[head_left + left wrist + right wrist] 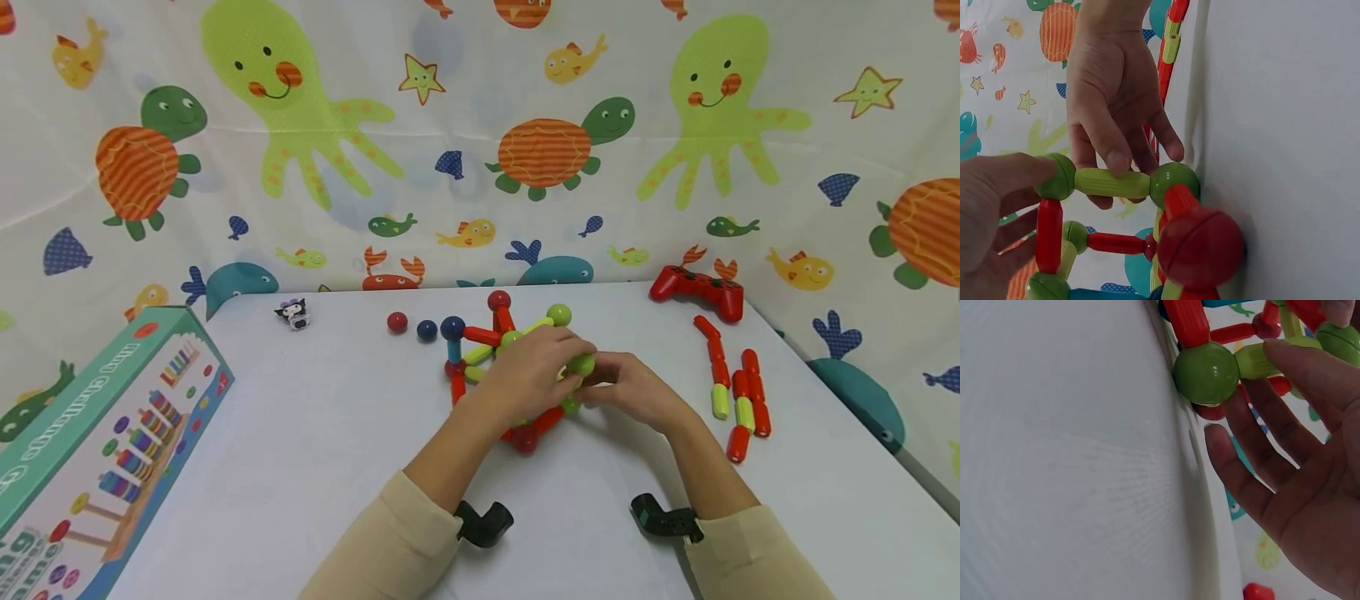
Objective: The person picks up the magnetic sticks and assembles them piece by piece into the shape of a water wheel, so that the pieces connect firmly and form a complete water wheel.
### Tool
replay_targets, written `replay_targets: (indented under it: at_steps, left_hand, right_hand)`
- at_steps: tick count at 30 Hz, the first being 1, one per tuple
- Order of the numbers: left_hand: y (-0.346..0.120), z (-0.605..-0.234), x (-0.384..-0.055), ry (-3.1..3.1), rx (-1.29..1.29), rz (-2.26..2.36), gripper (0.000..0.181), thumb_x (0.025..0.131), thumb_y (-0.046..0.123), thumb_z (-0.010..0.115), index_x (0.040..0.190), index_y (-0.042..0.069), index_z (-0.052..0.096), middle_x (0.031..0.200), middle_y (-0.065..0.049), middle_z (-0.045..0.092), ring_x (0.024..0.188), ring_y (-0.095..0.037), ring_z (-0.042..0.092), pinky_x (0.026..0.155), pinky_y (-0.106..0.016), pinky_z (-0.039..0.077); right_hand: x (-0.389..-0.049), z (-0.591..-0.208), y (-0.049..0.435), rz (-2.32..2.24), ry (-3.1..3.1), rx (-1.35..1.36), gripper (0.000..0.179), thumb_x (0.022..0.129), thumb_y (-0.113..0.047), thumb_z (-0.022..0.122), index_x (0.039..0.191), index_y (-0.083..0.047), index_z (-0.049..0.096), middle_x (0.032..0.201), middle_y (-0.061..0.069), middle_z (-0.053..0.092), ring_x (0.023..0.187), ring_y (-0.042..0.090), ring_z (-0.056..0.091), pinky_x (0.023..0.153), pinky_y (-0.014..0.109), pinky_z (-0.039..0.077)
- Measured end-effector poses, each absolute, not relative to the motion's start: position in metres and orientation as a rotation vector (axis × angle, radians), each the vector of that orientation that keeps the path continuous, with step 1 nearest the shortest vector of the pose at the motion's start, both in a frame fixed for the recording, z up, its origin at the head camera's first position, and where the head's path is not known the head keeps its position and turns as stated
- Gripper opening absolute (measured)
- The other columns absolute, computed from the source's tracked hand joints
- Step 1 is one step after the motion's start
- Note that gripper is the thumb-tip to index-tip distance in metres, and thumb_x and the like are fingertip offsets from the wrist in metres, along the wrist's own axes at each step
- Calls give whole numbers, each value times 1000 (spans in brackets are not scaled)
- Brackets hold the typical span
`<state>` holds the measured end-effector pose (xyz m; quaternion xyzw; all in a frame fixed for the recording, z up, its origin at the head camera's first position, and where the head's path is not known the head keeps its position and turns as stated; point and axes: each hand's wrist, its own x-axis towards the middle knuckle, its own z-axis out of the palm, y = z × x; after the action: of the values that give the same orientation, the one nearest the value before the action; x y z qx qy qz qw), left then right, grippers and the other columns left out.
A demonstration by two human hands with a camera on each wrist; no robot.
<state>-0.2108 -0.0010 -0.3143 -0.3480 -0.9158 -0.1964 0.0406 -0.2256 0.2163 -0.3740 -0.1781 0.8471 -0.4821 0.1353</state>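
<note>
A structure of magnetic rods and balls stands on the table, with a red ball (527, 439) at its near corner. My left hand (534, 375) reaches over it; the thumb and fingers pinch a green ball (1057, 178) at an upper corner. From the other side, my right hand (633, 387) pinches an upright yellow-green rod (1112, 182) between thumb and fingers. This rod joins the upper ball to a lower green ball (1206, 373) at the table. A red rod (1049, 236) runs from the upper ball to another green ball (1047, 287). My hands hide part of the structure in the head view.
Loose red and yellow-green rods (757, 392) lie at the right, below a red game controller (697, 289). A red ball (397, 322), a blue ball (427, 331) and a small figurine (293, 314) sit at the back left. A toy box (112, 450) stands at the left edge.
</note>
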Motion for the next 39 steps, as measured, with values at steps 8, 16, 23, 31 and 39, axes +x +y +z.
replay_targets:
  at_steps: [8,16,23,31,39]
  left_hand:
    - [-39,-318,-212,-2303,-772,-1338,30,99,15,68,128,11,71,124,-4,73,117,-18,67,96,-35,59]
    - [-101,-314,-163,-2394,-137,-1952,37,106,25,58,143,24,57,141,2,62,133,-18,58,108,-44,52]
    - [-96,-330,-123,-2577,128,-2264,66,107,41,47,165,21,21,172,-11,19,158,-40,17,122,-68,23]
    - [-75,-341,-121,-2553,235,-2351,74,106,44,41,168,21,8,175,-10,4,160,-42,2,121,-76,7]
    - [-73,-347,-132,-2610,183,-2155,73,104,44,45,167,24,14,174,-7,12,160,-39,10,120,-75,17]
  right_hand:
    - [-223,-364,234,-1338,2422,-453,41,94,-24,73,133,-14,66,129,10,69,122,28,64,100,41,56]
    - [-235,-367,245,-1332,2414,-346,52,98,-27,70,146,-13,55,147,14,57,128,32,62,95,39,60]
    - [-264,-358,231,-1511,2175,-340,69,105,-44,54,164,-21,26,168,16,30,152,42,33,113,56,46]
    - [-272,-356,213,-1662,1941,-266,74,105,-63,30,167,-25,12,172,16,18,157,46,16,121,70,24]
    - [-266,-355,215,-1635,2004,-246,71,107,-44,44,166,-22,12,171,17,18,154,47,22,117,65,36]
